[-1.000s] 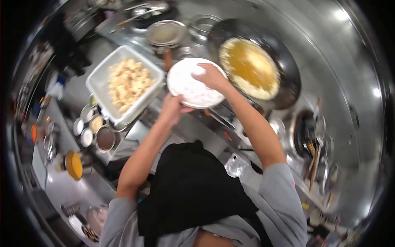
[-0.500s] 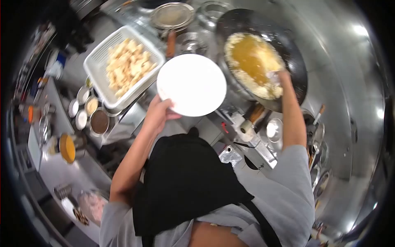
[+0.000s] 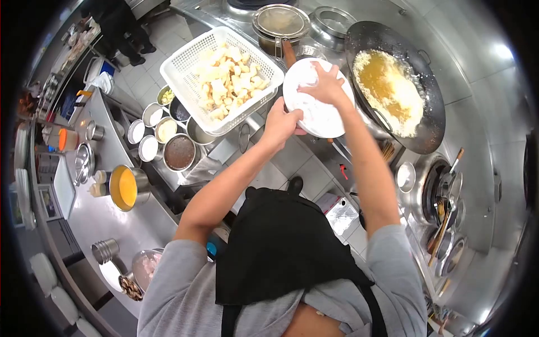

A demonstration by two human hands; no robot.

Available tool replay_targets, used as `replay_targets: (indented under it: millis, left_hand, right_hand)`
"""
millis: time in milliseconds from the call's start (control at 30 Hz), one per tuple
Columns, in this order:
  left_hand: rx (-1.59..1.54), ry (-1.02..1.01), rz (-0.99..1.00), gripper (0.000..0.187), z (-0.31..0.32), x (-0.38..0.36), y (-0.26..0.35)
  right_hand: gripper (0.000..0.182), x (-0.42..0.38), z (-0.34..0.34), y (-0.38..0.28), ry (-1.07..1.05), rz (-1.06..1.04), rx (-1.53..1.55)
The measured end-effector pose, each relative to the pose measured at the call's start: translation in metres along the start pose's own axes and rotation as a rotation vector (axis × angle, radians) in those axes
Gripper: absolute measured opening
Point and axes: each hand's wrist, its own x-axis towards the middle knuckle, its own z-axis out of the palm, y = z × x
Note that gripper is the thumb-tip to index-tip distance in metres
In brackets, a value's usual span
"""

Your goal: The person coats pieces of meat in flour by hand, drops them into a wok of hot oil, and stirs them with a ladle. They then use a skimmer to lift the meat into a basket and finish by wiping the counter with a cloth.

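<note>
My left hand (image 3: 282, 123) grips the near left rim of a round white dish (image 3: 331, 123), thumb on top. White, powdery-looking stuff lies in the dish; its exact kind I cannot make out. Over the dish, my right hand (image 3: 325, 84) reaches down with fingers spread, touching or just above the white contents. To the right, a large dark wok (image 3: 432, 112) holds yellow oil (image 3: 377, 78) with pale foam and bits around its edge. Left of the dish stands a white perforated basket (image 3: 185, 73) filled with pale golden fried pieces (image 3: 227, 81).
A wire strainer (image 3: 281, 21) with a wooden handle rests behind the dish. Several small containers surround a pot of brown sauce (image 3: 179, 153) at left. A steel pot of orange liquid (image 3: 128, 188) stands on the side counter. Another person (image 3: 115, 28) stands at the far left.
My right hand has come back from the wok's near right side to the dish. The left hand keeps its hold on the dish. The camera view has shifted.
</note>
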Motion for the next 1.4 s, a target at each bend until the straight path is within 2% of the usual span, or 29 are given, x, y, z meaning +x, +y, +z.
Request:
replay_targets:
  millis: [67, 133, 200, 233, 267, 333, 367, 433, 533, 567, 633, 700, 767, 867, 933, 967, 1000, 1067, 1100, 1133, 1167, 1200, 1300, 1367, 1400]
  left_hand:
    - [-0.037, -0.019, -0.018, 0.045, -0.007, 0.006, -0.007]
    - [-0.070, -0.034, -0.048, 0.045, -0.014, 0.008, -0.020]
    - [-0.086, 0.012, -0.086, 0.045, -0.021, 0.010, -0.030]
    - [-0.092, 0.006, -0.083, 0.045, -0.022, 0.011, -0.029]
    - [-0.098, 0.000, -0.088, 0.046, -0.023, 0.012, -0.029]
    - [-0.102, -0.014, -0.098, 0.046, -0.022, 0.010, -0.027]
    - [-0.104, -0.007, -0.100, 0.047, -0.019, 0.011, -0.025]
    - [-0.106, -0.008, -0.103, 0.047, -0.012, 0.014, -0.023]
    - [-0.128, -0.059, -0.102, 0.048, -0.003, 0.018, -0.022]
    - [-0.119, -0.058, -0.115, 0.048, 0.002, 0.019, -0.022]
    - [-0.098, -0.070, -0.128, 0.048, 0.012, 0.021, -0.025]
    - [-0.096, -0.045, -0.025, 0.048, 0.026, 0.024, -0.033]
    - [-0.051, -0.059, -0.068, 0.044, 0.037, 0.026, -0.036]
    - [-0.054, -0.058, -0.070, 0.045, 0.053, 0.029, -0.042]
    - [-0.002, 0.023, -0.099, 0.044, 0.070, 0.024, -0.037]
    - [-0.009, 0.011, -0.094, 0.044, 0.076, 0.027, -0.039]
    - [-0.006, 0.019, -0.090, 0.044, 0.083, 0.028, -0.040]
    - [-0.087, 0.063, -0.174, 0.046, 0.092, 0.030, -0.038]
    - [-0.090, 0.075, -0.175, 0.046, 0.096, 0.031, -0.038]
    - [-0.115, 0.076, -0.168, 0.047, 0.098, 0.030, -0.039]
    - [-0.142, 0.080, -0.160, 0.048, 0.100, 0.029, -0.040]
    - [-0.153, 0.100, -0.156, 0.048, 0.100, 0.028, -0.041]
    - [-0.190, 0.141, -0.148, 0.050, 0.095, 0.025, -0.040]
    - [-0.198, 0.093, -0.121, 0.050, 0.088, 0.017, -0.039]
    - [-0.203, 0.118, -0.124, 0.050, 0.086, 0.011, -0.037]
  right_hand:
    - [0.081, 0.002, 0.034, 0.007, 0.040, -0.045, 0.078]
    - [0.083, 0.009, 0.039, 0.018, 0.071, -0.088, 0.165]
    - [0.076, 0.021, 0.026, 0.038, -0.100, 0.002, 0.572]
    - [0.070, 0.008, 0.004, 0.033, 0.064, -0.087, 0.357]
    - [0.068, 0.007, -0.012, 0.036, -0.031, -0.110, 0.369]
    - [0.061, -0.002, -0.021, 0.045, -0.004, -0.226, 0.315]
    - [0.061, -0.003, -0.024, 0.049, 0.002, -0.217, 0.312]
    - [0.056, -0.003, -0.031, 0.056, -0.210, -0.083, 0.631]
    - [0.053, -0.011, -0.044, 0.064, -0.151, -0.012, 0.803]
    - [0.053, -0.009, -0.042, 0.069, -0.147, -0.009, 0.807]
    - [0.055, -0.007, -0.031, 0.083, -0.147, -0.125, 0.586]
    - [0.052, -0.003, 0.032, 0.097, -0.069, -0.264, 0.286]
    - [0.058, -0.001, 0.054, 0.104, 0.036, -0.196, 0.376]
    - [0.060, 0.002, 0.022, 0.115, 0.082, -0.192, 0.497]
    - [0.056, 0.004, 0.006, 0.123, -0.038, 0.093, 1.399]
    - [0.051, 0.009, -0.002, 0.129, -0.132, 0.145, 1.648]
    - [0.051, 0.015, -0.008, 0.136, -0.138, 0.138, 1.653]
    - [0.040, 0.026, -0.023, 0.154, -0.125, 0.356, 1.952]
    - [0.030, 0.031, -0.034, 0.171, -0.158, 0.265, 1.968]
    - [0.026, 0.031, -0.054, 0.182, -0.112, 0.406, 1.837]
    - [0.026, 0.029, -0.069, 0.194, -0.112, 0.384, 1.949]
    - [0.025, 0.036, -0.065, 0.216, -0.009, 0.358, 1.981]
    - [0.021, 0.060, -0.041, 0.291, -0.015, 0.243, 1.718]
    - [0.021, 0.083, -0.004, 0.341, -0.086, 0.366, 1.519]
    - [0.021, 0.091, 0.005, 0.351, -0.049, 0.471, 1.424]
